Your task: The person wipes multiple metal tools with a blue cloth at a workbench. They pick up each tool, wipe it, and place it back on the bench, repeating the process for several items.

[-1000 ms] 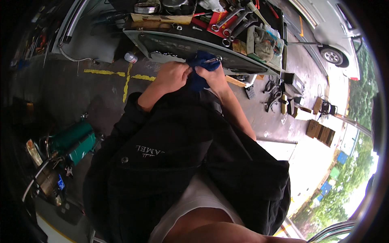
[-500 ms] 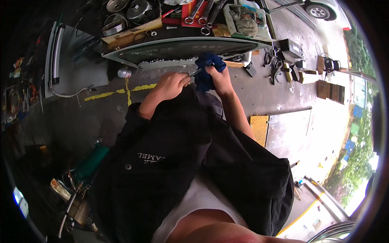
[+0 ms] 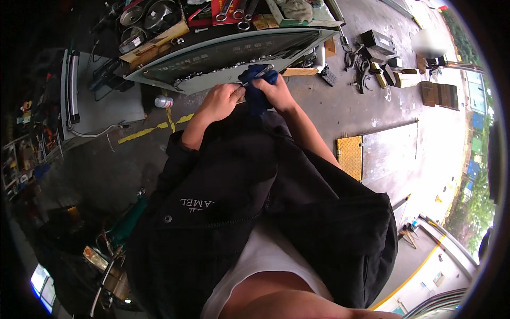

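While the left hand [image 3: 219, 102] seems to pinch the lower end of a slim metal tool [image 3: 268, 68], its fingertips partly hidden, the right hand [image 3: 277, 94] has its fingers closed round a blue cloth [image 3: 257, 102] bunched against that tool, ahead of the torso. Step in hand looks like wiping; next stroke calls for a steady left pinch, cloth kept snug. Cabinet [image 3: 204, 61] lower edge sits near the knuckles, limiting forward reach; more room sideways, over floor [image 3: 313, 114].
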A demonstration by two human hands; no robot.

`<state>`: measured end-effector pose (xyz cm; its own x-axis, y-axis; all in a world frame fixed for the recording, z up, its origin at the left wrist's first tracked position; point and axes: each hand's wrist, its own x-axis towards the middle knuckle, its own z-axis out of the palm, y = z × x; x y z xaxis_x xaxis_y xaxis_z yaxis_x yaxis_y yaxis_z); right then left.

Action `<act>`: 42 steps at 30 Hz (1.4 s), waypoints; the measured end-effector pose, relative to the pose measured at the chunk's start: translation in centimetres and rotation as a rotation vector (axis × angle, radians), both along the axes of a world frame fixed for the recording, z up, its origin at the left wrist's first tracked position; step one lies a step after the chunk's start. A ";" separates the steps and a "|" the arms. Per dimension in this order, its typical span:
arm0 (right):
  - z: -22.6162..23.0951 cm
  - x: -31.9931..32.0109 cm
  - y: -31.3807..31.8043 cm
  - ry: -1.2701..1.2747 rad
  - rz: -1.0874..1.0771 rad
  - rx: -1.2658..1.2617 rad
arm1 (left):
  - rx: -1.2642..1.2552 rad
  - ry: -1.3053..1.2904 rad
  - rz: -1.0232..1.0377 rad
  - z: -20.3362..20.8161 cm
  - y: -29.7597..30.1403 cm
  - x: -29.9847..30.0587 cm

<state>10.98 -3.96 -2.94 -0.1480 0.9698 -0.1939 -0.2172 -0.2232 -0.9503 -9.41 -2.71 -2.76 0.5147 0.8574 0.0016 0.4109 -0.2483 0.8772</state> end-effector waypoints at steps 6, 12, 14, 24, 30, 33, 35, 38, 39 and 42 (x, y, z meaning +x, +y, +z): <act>1.8 6.3 -2.9 -0.022 -0.022 -0.080 | -0.327 -0.020 -0.111 0.4 -3.2 2.7; 0.1 10.3 -8.2 0.136 -0.217 -0.157 | -0.495 -0.368 -0.106 0.4 -6.1 6.6; -1.1 12.1 -9.9 0.235 -0.199 -0.237 | -0.574 -0.536 -0.001 1.0 -7.3 8.2; -0.7 14.8 -15.1 0.331 -0.242 -0.375 | -0.551 -0.594 0.141 0.5 -11.3 12.5; -1.3 16.2 -17.0 0.286 -0.214 -0.416 | -0.581 -0.533 0.201 -0.1 -12.2 14.0; -2.2 17.4 -17.3 0.288 -0.241 -0.439 | -0.603 -0.543 0.227 -0.4 -12.4 15.0; -2.9 18.3 -17.4 0.229 -0.273 -0.420 | -0.631 -0.562 0.248 -0.5 -12.3 15.5; -2.4 19.2 -17.7 0.260 -0.344 -0.430 | -0.659 -0.621 0.285 -0.7 -11.7 16.0; -2.3 19.4 -17.8 0.282 -0.341 -0.425 | -0.663 -0.623 0.282 -0.6 -11.6 16.1; -2.3 20.1 -18.0 0.336 -0.331 -0.402 | -0.677 -0.619 0.277 -0.7 -11.3 16.3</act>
<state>31.10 -21.96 -5.28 0.0318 0.8351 -0.5491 -0.6091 -0.4194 -0.6732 6.93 -14.05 -3.41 0.3680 0.8674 -0.3349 -0.2059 0.4272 0.8804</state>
